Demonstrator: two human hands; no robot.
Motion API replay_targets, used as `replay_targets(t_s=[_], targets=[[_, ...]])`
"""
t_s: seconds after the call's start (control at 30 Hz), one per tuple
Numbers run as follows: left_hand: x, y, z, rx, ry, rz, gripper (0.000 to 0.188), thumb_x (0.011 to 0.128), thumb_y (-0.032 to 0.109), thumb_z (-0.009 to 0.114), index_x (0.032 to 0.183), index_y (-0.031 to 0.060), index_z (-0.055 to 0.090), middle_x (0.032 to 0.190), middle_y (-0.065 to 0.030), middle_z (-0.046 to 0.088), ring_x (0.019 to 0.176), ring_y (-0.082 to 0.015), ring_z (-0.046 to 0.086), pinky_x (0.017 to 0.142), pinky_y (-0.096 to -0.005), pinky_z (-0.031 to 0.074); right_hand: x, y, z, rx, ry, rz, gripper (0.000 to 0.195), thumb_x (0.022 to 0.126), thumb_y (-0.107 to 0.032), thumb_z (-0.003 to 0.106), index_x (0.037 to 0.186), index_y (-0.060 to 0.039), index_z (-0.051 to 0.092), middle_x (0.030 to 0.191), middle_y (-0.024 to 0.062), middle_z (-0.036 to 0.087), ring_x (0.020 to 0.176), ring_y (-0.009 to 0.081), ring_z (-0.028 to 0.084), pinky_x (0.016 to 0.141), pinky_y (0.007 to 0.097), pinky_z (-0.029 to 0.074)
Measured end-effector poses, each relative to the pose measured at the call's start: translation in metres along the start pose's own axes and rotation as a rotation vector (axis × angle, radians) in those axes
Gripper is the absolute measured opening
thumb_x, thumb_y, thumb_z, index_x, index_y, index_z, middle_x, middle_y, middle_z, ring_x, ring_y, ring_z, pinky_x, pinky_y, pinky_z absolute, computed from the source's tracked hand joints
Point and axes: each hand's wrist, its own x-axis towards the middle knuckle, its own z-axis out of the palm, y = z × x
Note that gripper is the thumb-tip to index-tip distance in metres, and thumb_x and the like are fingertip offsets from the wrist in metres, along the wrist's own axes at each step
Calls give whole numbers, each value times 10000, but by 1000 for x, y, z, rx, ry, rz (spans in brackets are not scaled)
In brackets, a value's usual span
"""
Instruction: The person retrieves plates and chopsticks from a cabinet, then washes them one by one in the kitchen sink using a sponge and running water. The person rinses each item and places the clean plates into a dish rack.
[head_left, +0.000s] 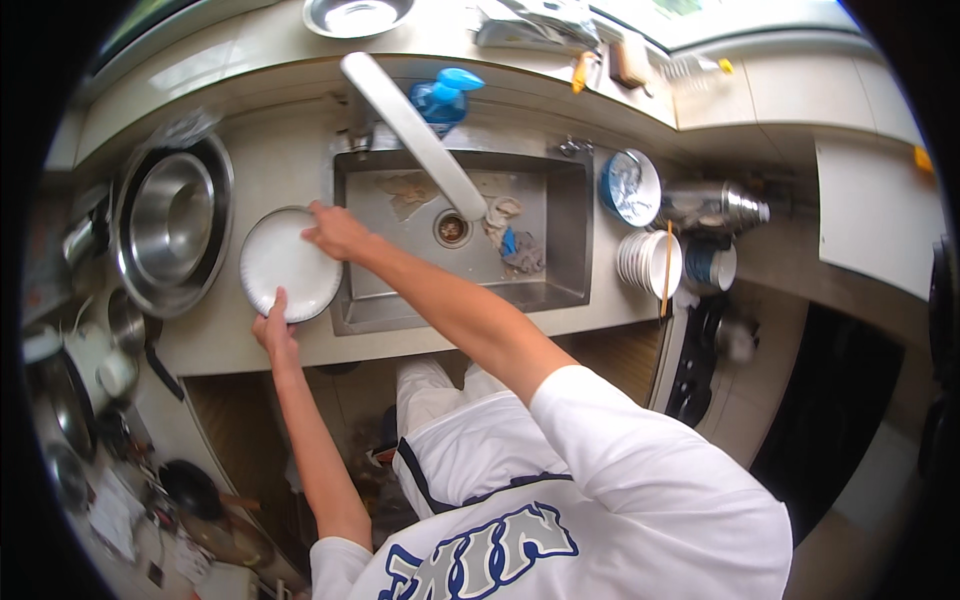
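Observation:
Both of my hands grip a round white plate (289, 262) with a dark rim edge, left of the sink. My left hand (277, 334) holds its near edge, the thumb lying over the top. At the far right edge my right hand (339, 231) has its fingers on the rim, and that arm reaches across the front of the sink. Whether the plate rests on the countertop (225, 341) or is just above it, I cannot tell. In the stainless steel sink (566, 232) lie crumpled cloths (517, 247) beside the drain (453, 227).
A long faucet (412, 135) spans the sink, with a blue pump bottle (441, 101) behind it. Nested steel basins (172, 217) stand at left. To the right are stacked white bowls (649, 262) with chopsticks (667, 274) across them and a blue-and-white bowl (630, 187).

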Motion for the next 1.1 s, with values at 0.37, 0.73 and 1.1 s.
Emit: replay_targets(t_s=[0.37,0.73,1.1], targets=[[23,23,2,18,10,-70,407,817,207,894,1125,29,697,1082,-87,718,929,-221,702,728,-397,575,36,11,25,4,-21,41,446,966,-295,665,1186,64,518,1047,319,683,1077,510,634,959,540,497],[34,36,0,-11,52,-61,413,814,194,898,1117,-1,697,1091,-109,715,927,-236,707,752,-423,602,47,-6,26,-10,-37,75,456,970,-294,662,1197,73,516,1053,331,679,1073,504,638,957,543,497],[33,41,8,42,146,-83,392,802,126,871,1118,-25,695,1091,-149,715,906,-280,717,718,-457,610,34,-42,34,-388,31,350,611,947,-480,689,1325,-61,455,1152,167,680,1109,357,664,831,429,560]])
